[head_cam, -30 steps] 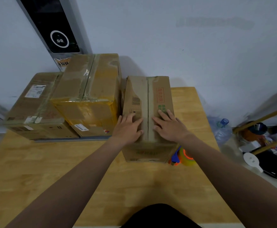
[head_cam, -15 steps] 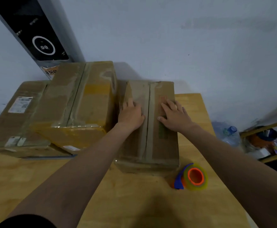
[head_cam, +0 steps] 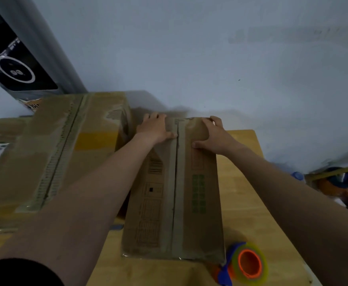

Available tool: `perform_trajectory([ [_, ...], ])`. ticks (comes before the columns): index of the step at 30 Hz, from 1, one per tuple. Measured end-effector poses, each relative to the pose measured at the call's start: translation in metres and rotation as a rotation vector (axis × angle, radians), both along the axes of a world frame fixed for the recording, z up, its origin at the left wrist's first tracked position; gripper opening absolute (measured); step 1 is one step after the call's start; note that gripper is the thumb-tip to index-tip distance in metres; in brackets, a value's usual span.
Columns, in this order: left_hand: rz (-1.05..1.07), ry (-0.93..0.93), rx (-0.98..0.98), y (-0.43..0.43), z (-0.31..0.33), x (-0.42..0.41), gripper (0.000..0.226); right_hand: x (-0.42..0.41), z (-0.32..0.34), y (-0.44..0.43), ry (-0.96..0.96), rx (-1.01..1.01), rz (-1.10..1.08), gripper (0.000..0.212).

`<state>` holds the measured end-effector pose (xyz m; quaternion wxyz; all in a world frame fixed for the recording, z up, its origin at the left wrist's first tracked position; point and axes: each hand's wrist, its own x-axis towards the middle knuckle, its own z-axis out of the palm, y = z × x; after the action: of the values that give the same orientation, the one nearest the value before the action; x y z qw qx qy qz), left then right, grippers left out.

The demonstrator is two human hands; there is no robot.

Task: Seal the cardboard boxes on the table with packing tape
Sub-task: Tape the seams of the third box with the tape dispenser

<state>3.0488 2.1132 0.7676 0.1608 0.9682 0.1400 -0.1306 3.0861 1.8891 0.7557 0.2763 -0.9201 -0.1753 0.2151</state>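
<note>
Gripping far end of cardboard box (head_cam: 189, 193) with left hand (head_cam: 154, 129) and right hand (head_cam: 214, 135), fingers curled over; tape roll (head_cam: 249, 263) just beside, on worktop (head_cam: 241, 162).

Three cardboard boxes sit on one wooden surface (head_cam: 249, 203): the central box (head_cam: 189, 193), the larger box (head_cam: 65, 145) at its 9 o'clock, and the labelled box (head_cam: 1, 131) farther out at 9 o'clock. One tape roll (head_cam: 249, 263) lies at 5 o'clock. Two hands: left hand (head_cam: 154, 126), right hand (head_cam: 214, 135).
</note>
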Motion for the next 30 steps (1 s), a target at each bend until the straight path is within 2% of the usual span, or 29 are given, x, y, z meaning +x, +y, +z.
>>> perform_trajectory([
  [5, 0.024, -0.133, 0.015, -0.015, -0.009, -0.022, 0.08, -0.023, -0.003, -0.005, 0.018, -0.028, -0.076, 0.102],
  [9, 0.018, -0.163, 0.016, -0.029, -0.007, -0.055, 0.077, -0.055, 0.002, -0.02, 0.004, -0.064, -0.076, 0.101],
  [15, 0.029, -0.172, -0.066, -0.038, -0.009, -0.137, 0.074, -0.157, 0.019, -0.037, 0.074, -0.089, -0.064, 0.09],
  [19, 0.009, -0.205, -0.1, -0.052, -0.01, -0.194, 0.038, -0.24, 0.023, -0.054, 0.136, -0.141, -0.019, 0.093],
  [21, 0.003, -0.183, -0.099, -0.057, -0.01, -0.216, 0.029, -0.276, 0.025, -0.064, 0.155, -0.147, -0.033, 0.096],
  [25, -0.006, -0.157, -0.114, -0.062, -0.017, -0.258, 0.034, -0.337, 0.022, -0.08, 0.15, -0.161, -0.081, 0.098],
  [30, -0.011, -0.127, -0.17, -0.067, -0.015, -0.312, 0.037, -0.396, 0.02, -0.093, 0.09, -0.19, -0.094, 0.09],
])
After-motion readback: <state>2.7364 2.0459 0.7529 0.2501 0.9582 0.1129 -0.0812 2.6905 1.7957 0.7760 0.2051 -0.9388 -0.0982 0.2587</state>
